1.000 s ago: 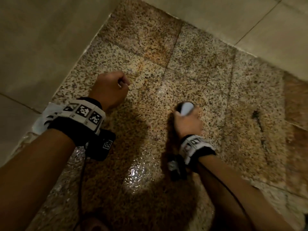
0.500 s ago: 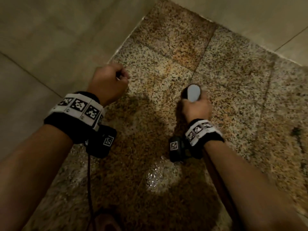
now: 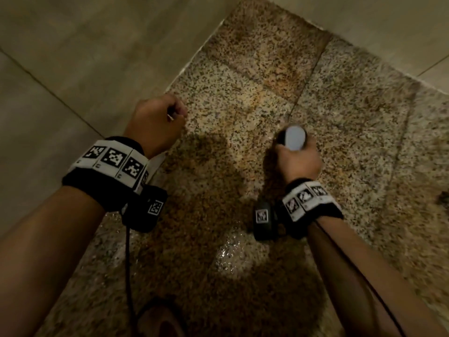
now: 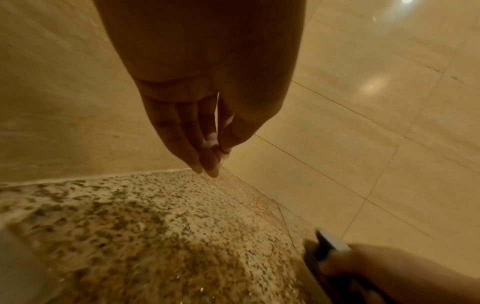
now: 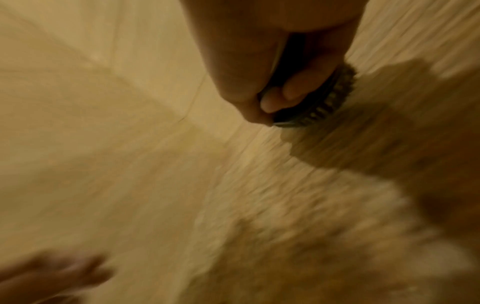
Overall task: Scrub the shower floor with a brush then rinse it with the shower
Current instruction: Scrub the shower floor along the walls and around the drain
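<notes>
While my right hand (image 3: 298, 164) grips the brush (image 3: 294, 139), its bristles face the floor (image 3: 243, 98).
My left hand (image 3: 155, 125) hangs loosely curled, empty, well apart.

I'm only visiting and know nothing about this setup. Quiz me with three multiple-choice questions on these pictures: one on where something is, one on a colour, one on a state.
1. Where is the brush?
A. lying loose in a bucket
B. gripped in the right hand
C. hanging on a hook

2. What does the shower floor look like?
A. plain white
B. blue mosaic
C. beige-brown stone with dark speckles

3. What state is the floor nearest the person in?
A. wet and glistening
B. covered by a mat
C. buried in foam

Answers:
1 B: the right wrist view shows that hand curled round the brush's dark body.
2 C: the speckles run across the whole floor in the head view.
3 A: a shiny wet patch catches the light low in the head view.
</notes>
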A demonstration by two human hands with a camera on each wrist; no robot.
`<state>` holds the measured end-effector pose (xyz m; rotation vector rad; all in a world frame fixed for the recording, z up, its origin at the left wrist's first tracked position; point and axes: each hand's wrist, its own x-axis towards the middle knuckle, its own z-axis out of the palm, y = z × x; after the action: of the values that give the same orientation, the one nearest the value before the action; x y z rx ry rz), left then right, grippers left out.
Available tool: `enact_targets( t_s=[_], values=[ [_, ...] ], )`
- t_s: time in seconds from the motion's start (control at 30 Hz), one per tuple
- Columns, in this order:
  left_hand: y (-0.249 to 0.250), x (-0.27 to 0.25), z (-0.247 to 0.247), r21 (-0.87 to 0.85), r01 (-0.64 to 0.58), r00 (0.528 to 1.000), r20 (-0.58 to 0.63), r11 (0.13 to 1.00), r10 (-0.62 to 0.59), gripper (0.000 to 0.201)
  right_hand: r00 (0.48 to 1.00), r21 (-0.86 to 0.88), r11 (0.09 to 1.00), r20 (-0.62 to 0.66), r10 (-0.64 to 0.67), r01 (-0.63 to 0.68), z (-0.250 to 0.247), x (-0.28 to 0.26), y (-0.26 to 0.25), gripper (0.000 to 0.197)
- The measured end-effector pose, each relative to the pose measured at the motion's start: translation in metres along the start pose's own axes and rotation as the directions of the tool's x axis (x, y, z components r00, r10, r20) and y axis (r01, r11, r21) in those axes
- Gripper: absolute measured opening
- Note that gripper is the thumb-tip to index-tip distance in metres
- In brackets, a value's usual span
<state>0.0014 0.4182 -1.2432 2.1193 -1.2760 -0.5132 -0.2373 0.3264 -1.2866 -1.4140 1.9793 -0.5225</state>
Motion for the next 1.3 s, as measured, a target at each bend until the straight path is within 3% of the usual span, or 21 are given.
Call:
enact_targets(
  t_s=[0.07, 0.17, 0.3, 0.33, 0.43, 0.53, 0.63, 0.7, 0.9, 1.07, 1.23, 1.3],
  values=[
    [-0.002, -0.003, 0.002, 0.003, -0.016, 1.0, 0.011, 1.0, 0.016, 0.011, 0.999, -0.032, 0.999, 0.024, 0.03, -0.03, 0.003, -0.021, 0.012, 0.066],
    [-0.006, -0.007, 0.005, 0.026, -0.008, 0.998, 0.057, 1.0, 0.007, 0.01, 0.979, 0.015, 0.998, 0.196, -0.06, 0.058, 0.045, -0.073, 0.001, 0.067],
    [-0.015, -0.018, -0.002, 0.034, 0.014, 0.998, 0.053, 0.999, -0.015, 0.008, 0.834, 0.023, 0.98, 0.522, -0.182, 0.2, 0.096, -0.112, -0.044, 0.075],
    [-0.019, -0.02, -0.006, 0.023, 0.036, 0.998, 0.044, 0.999, -0.037, 0.008, 0.83, 0.057, 0.982, 0.527, -0.184, 0.182, 0.097, -0.112, -0.048, 0.075],
    [-0.035, -0.028, -0.018, 0.004, 0.1, 0.995, 0.028, 0.995, -0.1, 0.009, 0.922, 0.124, 0.987, 0.362, -0.139, 0.1, 0.068, -0.091, -0.034, 0.068],
    [-0.042, -0.032, -0.021, 0.036, 0.13, 0.99, 0.051, 0.991, -0.131, 0.009, 0.966, -0.141, 0.989, 0.26, 0.001, 0.037, 0.017, -0.066, -0.006, 0.073],
    [-0.038, -0.031, -0.015, 0.009, 0.139, 0.989, 0.057, 0.99, -0.139, 0.011, 0.938, -0.461, 0.883, 0.338, 0.081, 0.09, -0.002, -0.066, 0.004, 0.084],
    [-0.033, -0.029, -0.011, 0.001, 0.11, 0.992, 0.067, 0.994, -0.11, 0.012, 0.901, -0.525, 0.84, 0.419, 0.115, 0.137, 0.006, -0.072, 0.0, 0.084],
    [-0.044, -0.03, -0.023, 0.009, 0.122, 0.992, 0.013, 0.993, -0.122, 0.013, 0.882, -0.475, 0.863, 0.464, 0.078, 0.174, 0.042, -0.071, -0.025, 0.103],
    [-0.055, -0.031, -0.022, -0.019, 0.137, 0.99, 0.022, 0.99, -0.137, 0.012, 0.892, -0.556, 0.769, 0.451, -0.039, 0.314, 0.042, -0.064, -0.02, 0.086],
    [-0.051, -0.027, -0.014, -0.03, 0.104, 0.994, 0.034, 0.994, -0.103, 0.011, 0.881, -0.544, 0.809, 0.467, 0.073, 0.222, 0.044, -0.06, -0.026, 0.086],
    [-0.05, -0.026, -0.014, -0.039, 0.109, 0.993, 0.04, 0.993, -0.107, 0.011, 0.861, -0.489, 0.852, 0.5, 0.096, 0.189, 0.052, -0.069, -0.025, 0.075]
  ],
)
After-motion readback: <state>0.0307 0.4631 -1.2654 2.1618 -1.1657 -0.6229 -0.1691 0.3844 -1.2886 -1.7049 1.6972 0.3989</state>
